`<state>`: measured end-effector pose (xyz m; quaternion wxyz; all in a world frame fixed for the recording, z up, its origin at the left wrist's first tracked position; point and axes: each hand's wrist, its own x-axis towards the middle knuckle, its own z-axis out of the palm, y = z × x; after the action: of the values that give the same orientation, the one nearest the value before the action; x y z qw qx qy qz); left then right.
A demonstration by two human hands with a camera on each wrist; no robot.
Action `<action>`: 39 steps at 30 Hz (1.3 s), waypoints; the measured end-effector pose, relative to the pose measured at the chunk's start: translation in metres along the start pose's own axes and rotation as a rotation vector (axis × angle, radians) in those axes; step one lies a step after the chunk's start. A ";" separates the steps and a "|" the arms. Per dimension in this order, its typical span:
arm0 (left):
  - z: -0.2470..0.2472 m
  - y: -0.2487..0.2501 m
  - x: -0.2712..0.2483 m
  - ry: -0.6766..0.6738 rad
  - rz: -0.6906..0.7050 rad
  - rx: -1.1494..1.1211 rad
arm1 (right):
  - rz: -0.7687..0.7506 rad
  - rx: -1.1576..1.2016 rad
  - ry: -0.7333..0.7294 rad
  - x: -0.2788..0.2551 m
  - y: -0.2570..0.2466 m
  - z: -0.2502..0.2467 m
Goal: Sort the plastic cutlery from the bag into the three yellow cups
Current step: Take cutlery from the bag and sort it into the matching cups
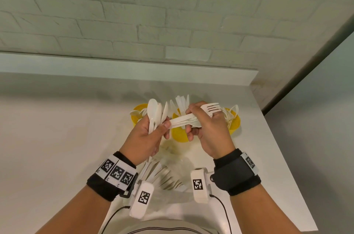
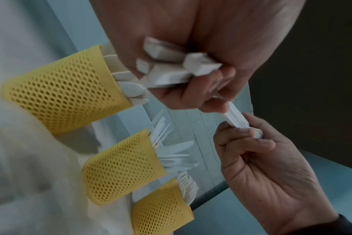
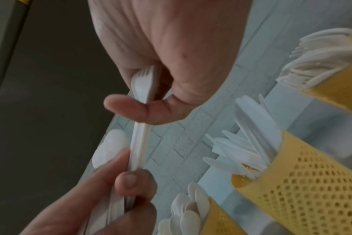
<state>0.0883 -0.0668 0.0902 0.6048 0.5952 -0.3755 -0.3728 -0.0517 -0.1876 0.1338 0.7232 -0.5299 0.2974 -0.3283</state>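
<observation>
Right hand (image 1: 208, 128) grip pinches the tined end of a stack of white plastic forks (image 1: 191, 118), thumb under, fingers curled over. Left hand (image 1: 147, 138) grip curls round a bunch of white plastic spoons (image 1: 156, 113), bowls up, thumb also pinching the fork handles' end. Both held above the white tabletop (image 1: 57, 138). Just beyond: three yellow mesh plastic cups in a row, left cup (image 1: 137, 114) with spoons, middle cup (image 1: 179, 134) with knives, right cup (image 1: 234, 122) with forks. Near the wrists, a clear plastic bag (image 1: 168, 176) of cutlery lies on the tabletop.
</observation>
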 end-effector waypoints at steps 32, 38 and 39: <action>0.155 -0.005 0.043 -0.060 -0.108 0.281 | -0.122 -0.572 0.422 0.032 -0.015 -0.173; 0.166 0.002 0.040 0.056 -0.103 0.158 | -0.257 -1.078 0.211 0.049 0.023 -0.168; 0.167 0.005 0.040 0.065 -0.111 0.132 | -0.279 -1.175 0.163 0.049 0.027 -0.168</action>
<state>-0.0447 -0.1760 0.0967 0.5547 0.6653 -0.3459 -0.3606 -0.1482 -0.3167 0.0598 0.2346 -0.8475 0.4109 -0.2406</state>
